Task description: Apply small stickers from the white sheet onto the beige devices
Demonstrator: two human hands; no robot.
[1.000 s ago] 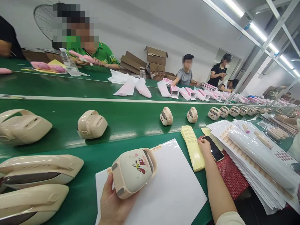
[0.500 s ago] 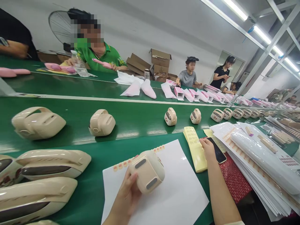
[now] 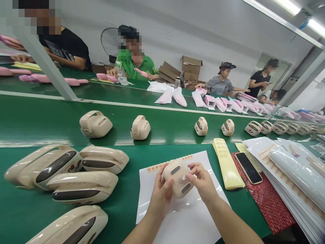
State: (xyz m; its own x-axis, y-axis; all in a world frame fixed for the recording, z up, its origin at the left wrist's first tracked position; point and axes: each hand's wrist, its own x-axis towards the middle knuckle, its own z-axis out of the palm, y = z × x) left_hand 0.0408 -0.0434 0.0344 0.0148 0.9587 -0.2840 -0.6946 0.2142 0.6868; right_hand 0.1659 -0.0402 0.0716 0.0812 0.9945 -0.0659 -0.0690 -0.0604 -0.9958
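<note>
My left hand (image 3: 160,195) is closed round a small cream-coloured handled appliance (image 3: 177,180), tilted so that its flat base with two grey pads faces me. My right hand (image 3: 206,184) is at the base, thumb and forefinger pinched on a small pale sticker (image 3: 184,177). Whether the sticker touches the base I cannot tell. Beneath both hands lies a white sheet (image 3: 182,223) with a row of round orange stickers along its far edge. A yellow sticker strip (image 3: 228,169), printed at its far end, rests to the right.
Several cream appliances (image 3: 86,195) stand close on the left, and more (image 3: 141,128) line the green belt (image 3: 167,130). A phone (image 3: 248,167) lies on red wrap (image 3: 274,206), beside stacked white sheets (image 3: 286,173). Co-workers (image 3: 146,69) sit across the line with pink items.
My right hand has left the yellow sticker strip and come across to the appliance's base with a small sticker. My left hand still holds the appliance. The view has swung left.
</note>
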